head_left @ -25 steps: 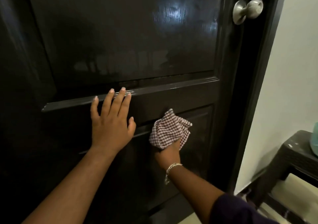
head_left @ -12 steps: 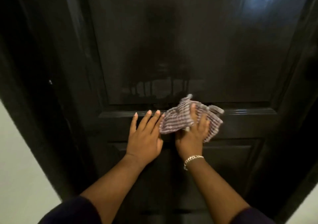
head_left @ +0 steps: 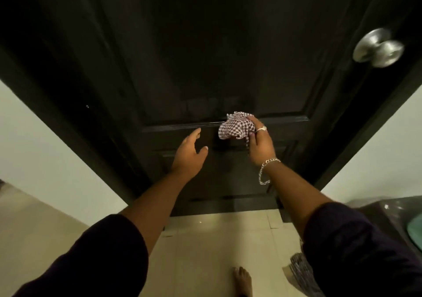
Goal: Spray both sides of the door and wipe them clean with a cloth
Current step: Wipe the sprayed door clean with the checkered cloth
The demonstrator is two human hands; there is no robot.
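Dark door [head_left: 205, 56] fills the view, 12 o'clock. Checkered cloth [head_left: 236, 127] bunched against its middle rail, just right of centre. Right hand [head_left: 260, 141] grips the cloth, fingers curled over it; ring and chain bracelet [head_left: 266, 171] visible. Left hand [head_left: 190, 152] at 9 o'clock of the cloth, fingers relaxed and holding nothing; door contact unclear. Silver knob [head_left: 379, 48] at 2 o'clock. Bare foot [head_left: 242, 280] on pale floor tiles [head_left: 205, 251] at 6 o'clock.
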